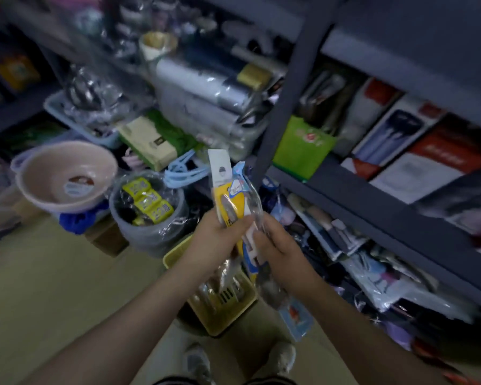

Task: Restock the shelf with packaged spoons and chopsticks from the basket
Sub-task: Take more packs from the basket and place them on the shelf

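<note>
1. A bundle of packaged utensils (233, 198), one on a white and yellow card and another in a clear sleeve with a blue header, stands upright between a person's two hands above a yellow basket (225, 304) on the floor.
2. The left hand (220, 237) wraps the lower part of the packs, its fingers (235, 225) curled and pressed against the card, apparently to keep the bundle steady.
3. The right hand (278, 245) closes on the clear sleeve from the other side, fingers (261, 227) pinching the plastic; it looks as if the person is sorting or separating one pack from the rest before shelving it.
4. The basket sits directly under the hands, with more clear-wrapped pieces showing inside; blur hides what they are.
5. A second blue-carded pack (295, 315) hangs low near the right forearm; whether it belongs to the held bundle cannot be told.
6. To the right, a dark metal shelf (372, 207) carries boxed goods above and a loose heap of packaged wares below, the likely place for the stock.
7. To the left stand a pink bowl (67, 176) and a grey tub (147, 232) of yellow-labelled items, well apart from the hands.
8. The restocking appears still under way.
</note>
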Motion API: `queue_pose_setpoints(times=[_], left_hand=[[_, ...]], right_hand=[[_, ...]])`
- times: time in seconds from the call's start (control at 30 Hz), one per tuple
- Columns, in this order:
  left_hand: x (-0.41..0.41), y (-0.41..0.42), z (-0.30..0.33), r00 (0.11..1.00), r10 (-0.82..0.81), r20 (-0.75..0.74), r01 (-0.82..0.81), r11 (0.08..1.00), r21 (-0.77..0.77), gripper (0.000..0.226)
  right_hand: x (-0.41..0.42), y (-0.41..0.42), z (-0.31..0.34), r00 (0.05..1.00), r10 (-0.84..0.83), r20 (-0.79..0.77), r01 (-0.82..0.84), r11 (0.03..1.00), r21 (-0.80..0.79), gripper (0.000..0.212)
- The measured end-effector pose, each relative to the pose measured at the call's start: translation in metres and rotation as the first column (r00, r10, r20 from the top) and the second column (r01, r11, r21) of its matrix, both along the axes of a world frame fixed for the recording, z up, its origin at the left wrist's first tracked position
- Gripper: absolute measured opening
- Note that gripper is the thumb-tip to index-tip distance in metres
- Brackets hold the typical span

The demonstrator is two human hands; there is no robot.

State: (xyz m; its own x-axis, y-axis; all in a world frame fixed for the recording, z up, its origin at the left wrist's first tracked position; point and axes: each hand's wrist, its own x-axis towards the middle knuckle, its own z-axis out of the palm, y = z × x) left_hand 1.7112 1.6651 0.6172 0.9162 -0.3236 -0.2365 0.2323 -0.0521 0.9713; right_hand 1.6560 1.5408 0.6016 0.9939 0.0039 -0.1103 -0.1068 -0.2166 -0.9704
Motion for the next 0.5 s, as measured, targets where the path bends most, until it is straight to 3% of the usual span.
queue_pose_setpoints(times=[0.1, 0.27, 0.5], left_hand=[[-0.011, -0.033, 0.035, 0.987, -0.093, 0.129, 0.082, 0.993, 0.084, 0.022], [-0.035, -0.106, 0.087, 0.954, -0.218, 0.204, 0.207, 0.975, 0.076, 0.021], [-0.068, -0.212, 0.144, 0.936, -0.267, 0.231, 0.301, 0.945, -0.129, 0.020]], right_hand=[[-0.020, -0.031, 0.033, 0.990, -0.133, 0.053, 0.129, 0.990, 0.063, 0.033], [-0.058, -0.094, 0.072, 0.913, -0.395, 0.107, 0.387, 0.918, 0.084, 0.026], [-0.127, -0.219, 0.142, 0.740, -0.673, 0.014, 0.662, 0.732, 0.162, 0.026]])
